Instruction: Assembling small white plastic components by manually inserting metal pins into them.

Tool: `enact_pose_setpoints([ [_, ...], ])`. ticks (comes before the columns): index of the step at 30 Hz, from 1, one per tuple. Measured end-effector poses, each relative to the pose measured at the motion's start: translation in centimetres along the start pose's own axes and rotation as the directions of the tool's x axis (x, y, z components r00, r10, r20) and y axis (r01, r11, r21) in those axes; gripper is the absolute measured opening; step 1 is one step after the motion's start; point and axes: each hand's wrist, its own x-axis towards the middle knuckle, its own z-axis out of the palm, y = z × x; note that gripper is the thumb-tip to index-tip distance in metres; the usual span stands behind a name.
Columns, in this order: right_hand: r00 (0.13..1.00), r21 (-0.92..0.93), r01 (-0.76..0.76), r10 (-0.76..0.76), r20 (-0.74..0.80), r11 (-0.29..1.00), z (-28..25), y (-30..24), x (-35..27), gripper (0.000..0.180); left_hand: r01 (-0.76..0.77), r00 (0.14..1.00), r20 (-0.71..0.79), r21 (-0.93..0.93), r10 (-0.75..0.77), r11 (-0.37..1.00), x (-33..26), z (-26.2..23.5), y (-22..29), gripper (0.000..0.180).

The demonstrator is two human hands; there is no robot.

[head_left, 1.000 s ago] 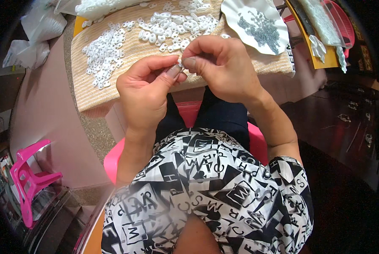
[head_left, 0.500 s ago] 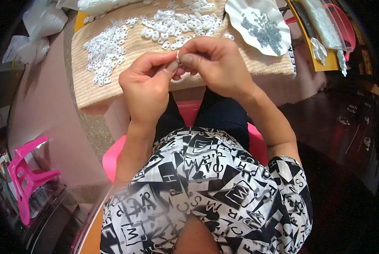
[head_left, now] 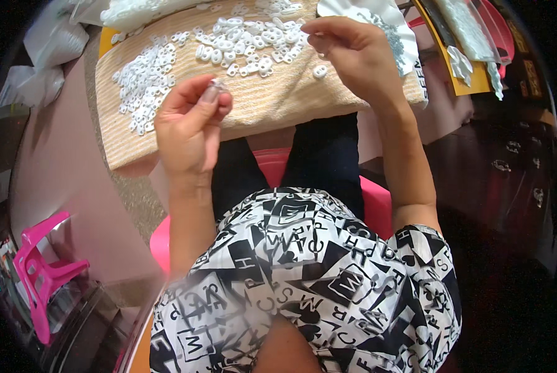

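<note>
My left hand [head_left: 190,127] is raised over the near left part of the table, thumb and fingers pinched on a small whitish plastic piece [head_left: 217,84]. Most of that piece is hidden by the fingertips. Over the right edge of the middle pile of white plastic pieces [head_left: 248,40], my right hand [head_left: 360,57] reaches with thumb and forefinger slightly apart; nothing shows between them. The loose pieces are small, rounded and have holes. One single piece [head_left: 319,71] lies apart on the towel below my right hand.
A striped beige towel [head_left: 135,140] covers the table. Another pile of white pieces [head_left: 144,84] lies at the left. A white scalloped dish [head_left: 409,37] with small grey parts stands behind my right hand. A pink stool [head_left: 42,267] is on the floor at left.
My hands were together, working on a small piece; now they are apart. My left hand has drawn left with a piece, and my right has gone up and right to the pile.
</note>
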Motion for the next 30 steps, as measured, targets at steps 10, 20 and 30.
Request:
enact_pose_setpoints([
  [10, 0.94, -0.519, 0.332, -0.232, 0.25, 0.788, 3.0, 1.4, -0.1, 0.008, 0.05, 0.998, 0.036, -0.076, -0.047, 0.996, 0.4, -0.5, 0.1, 0.017],
  [20, 0.917, -0.63, 0.388, -0.214, 0.336, 0.673, 4.4, 2.1, 0.2, 0.02, 0.066, 0.997, 0.038, -0.094, -0.063, 0.993, 0.2, -0.1, 0.0, 0.016],
  [30, 0.985, -0.078, -0.017, 0.03, 0.17, 0.997, 4.5, 0.8, -1.9, 0.015, 0.113, 0.983, 0.156, -0.125, -0.092, 0.986, 0.1, 0.4, -2.0, 0.016],
])
